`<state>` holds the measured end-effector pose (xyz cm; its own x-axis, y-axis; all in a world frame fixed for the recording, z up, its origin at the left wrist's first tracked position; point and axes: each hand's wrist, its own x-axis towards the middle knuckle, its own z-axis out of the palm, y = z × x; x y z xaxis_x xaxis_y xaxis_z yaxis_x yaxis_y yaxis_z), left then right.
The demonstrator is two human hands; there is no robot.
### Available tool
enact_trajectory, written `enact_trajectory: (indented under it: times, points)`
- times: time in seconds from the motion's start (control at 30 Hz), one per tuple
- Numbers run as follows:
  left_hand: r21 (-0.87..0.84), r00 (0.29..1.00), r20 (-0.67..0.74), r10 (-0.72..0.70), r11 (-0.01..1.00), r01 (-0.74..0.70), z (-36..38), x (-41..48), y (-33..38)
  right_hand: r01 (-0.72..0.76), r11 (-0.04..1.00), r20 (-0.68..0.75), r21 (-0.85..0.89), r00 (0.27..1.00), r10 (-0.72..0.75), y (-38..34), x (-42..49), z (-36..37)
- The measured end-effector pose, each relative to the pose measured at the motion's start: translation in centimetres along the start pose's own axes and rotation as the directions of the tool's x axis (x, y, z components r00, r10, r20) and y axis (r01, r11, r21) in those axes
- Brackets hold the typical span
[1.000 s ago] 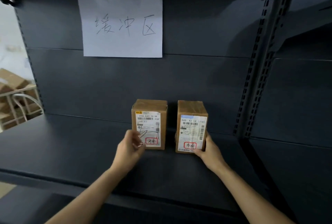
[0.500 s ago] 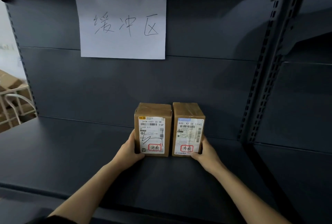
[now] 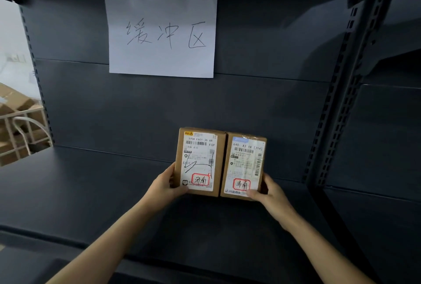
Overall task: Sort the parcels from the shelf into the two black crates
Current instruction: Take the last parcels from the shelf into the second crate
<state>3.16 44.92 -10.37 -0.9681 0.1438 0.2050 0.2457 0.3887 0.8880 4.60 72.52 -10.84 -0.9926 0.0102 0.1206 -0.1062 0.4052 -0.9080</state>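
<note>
We face a dark grey metal shelf, its flat board matte and bare apart from what our hands are holding near its middle, towards the back panel. Two small brown cardboard parcels stand pressed side by side, touching along one long edge. The left parcel carries a white shipping label with a barcode and a red-boxed handwritten mark; the right parcel has a similar label (its red box sits low on the label too). Our left hand is clamped against the outer left side of the left parcel, thumb on its front lower corner. Our right hand grips the outer right side of the right parcel, thumb over the label's bottom edge. Whether the parcels rest on the board or are lifted just above it, we cannot tell.

On the back panel above hangs a white paper sheet with three handwritten characters. A perforated dark upright bounds the bay on the right. Past the shelf's left edge, a brighter room shows stacked cardboard boxes on a pale frame.
</note>
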Motion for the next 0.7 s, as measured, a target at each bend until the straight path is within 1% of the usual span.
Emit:
enact_trajectory:
  times: [0.2, 0.37, 0.5, 0.6, 0.7]
  points:
    - [-0.111, 1.0, -0.001, 0.029, 0.993, -0.029, 0.6, -1.5, 1.5, 0.097, 0.991, -0.018, 0.096, 0.995, -0.096, -1.5, -1.8, -1.1]
    - [-0.173, 0.996, -0.004, 0.092, 0.981, -0.092, 1.1, -2.9, 3.1, 0.122, 0.986, 0.014, 0.113, 0.992, -0.124, -1.4, -3.4, -1.6]
    - [-0.178, 0.993, -0.007, 0.117, 0.977, -0.116, 1.6, -4.2, 3.8, 0.124, 0.987, 0.042, 0.106, 0.991, -0.129, -1.1, -4.3, -1.9]
    - [-0.174, 0.995, -0.031, 0.097, 0.98, -0.101, 1.9, -5.3, 3.8, 0.129, 0.984, 0.064, 0.12, 0.988, -0.138, -1.0, -4.8, -1.8]
    - [-0.135, 0.995, -0.067, 0.068, 0.988, -0.076, 1.9, -6.6, 3.7, 0.128, 0.982, 0.093, 0.139, 0.985, -0.142, -0.8, -5.3, -1.6]
